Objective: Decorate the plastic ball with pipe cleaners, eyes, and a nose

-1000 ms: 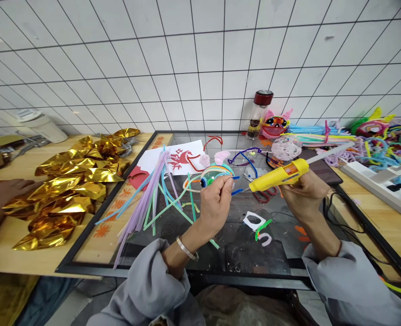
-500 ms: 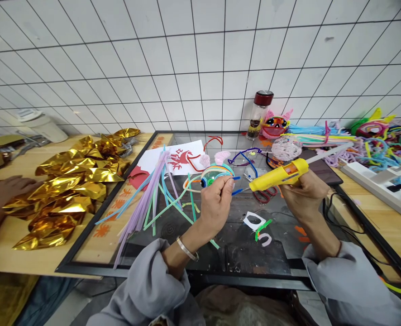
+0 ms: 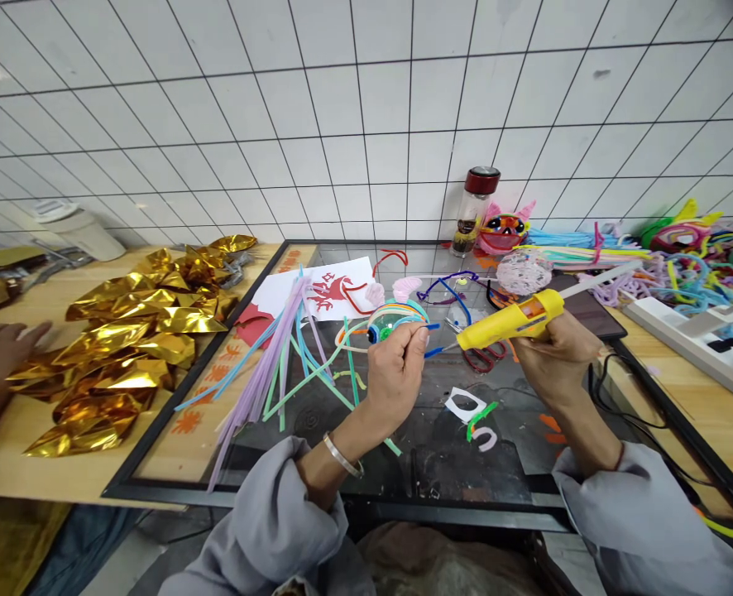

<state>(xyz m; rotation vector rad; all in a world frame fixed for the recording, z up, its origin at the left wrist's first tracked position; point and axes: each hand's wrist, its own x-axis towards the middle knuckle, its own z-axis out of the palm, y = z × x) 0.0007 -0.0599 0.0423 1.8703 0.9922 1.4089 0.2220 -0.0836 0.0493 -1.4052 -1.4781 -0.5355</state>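
My left hand (image 3: 396, 364) is closed in a pinch on a blue pipe cleaner (image 3: 433, 352), which shows as two short ends to the right of my fingers. In my right hand (image 3: 556, 352) is a yellow hot glue gun (image 3: 509, 321), a long white glue stick (image 3: 602, 280) poking out of its back. The gun's nozzle points left, at or very near the lower blue end; contact is hard to tell. Just behind my left hand lies a colourful pipe-cleaner animal face (image 3: 397, 310) with pink ears and a blue-rimmed eye, partly hidden by the hand.
Pipe cleaners (image 3: 267, 364) lie loose on the left of the black-framed glass board (image 3: 317, 472). Red-handled scissors (image 3: 486, 358), paper scraps (image 3: 464, 403), a glass bottle (image 3: 469, 215) and a power strip (image 3: 695, 343) are around. Beside gold foil (image 3: 124, 339) rests another person's hand (image 3: 7, 356).
My hands, the glue gun and the blue pipe cleaner stay almost still. At the far left the other person's hand has drawn back a little to the left from the gold foil.
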